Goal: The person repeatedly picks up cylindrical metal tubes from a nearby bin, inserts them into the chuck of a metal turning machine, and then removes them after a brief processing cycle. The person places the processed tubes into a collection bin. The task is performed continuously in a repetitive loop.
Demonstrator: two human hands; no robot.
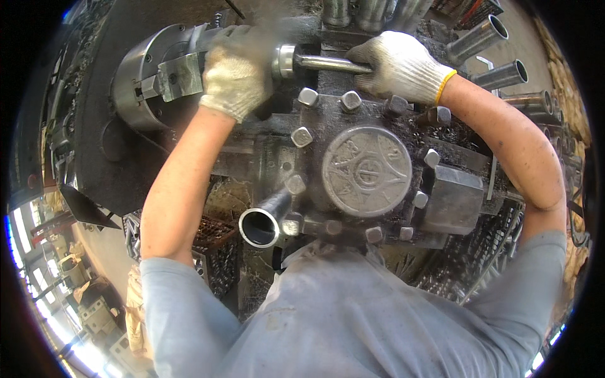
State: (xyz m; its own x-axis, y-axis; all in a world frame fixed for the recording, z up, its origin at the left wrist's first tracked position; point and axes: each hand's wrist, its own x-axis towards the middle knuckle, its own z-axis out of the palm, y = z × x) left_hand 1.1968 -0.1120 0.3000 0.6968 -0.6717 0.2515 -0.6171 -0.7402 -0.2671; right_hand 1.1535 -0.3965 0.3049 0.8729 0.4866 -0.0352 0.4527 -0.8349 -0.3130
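Note:
My left hand, in a knitted work glove, closes round a steel cylinder between the lathe chuck and a bright ring-shaped end. Its fingertips are partly smeared and hidden. A slim, shiny metal rod runs from that ring toward the right. The rod's right end is in the closed fingers of my right hand, gloved in white with a yellow cuff edge. Just below both hands sits a square tool post with a round cap and several square-headed bolts.
An open steel tube points toward me at the tool post's lower left. More tubes stand at the right, and others at the back. Metal shavings lie below. A dark metal block juts out right of the post.

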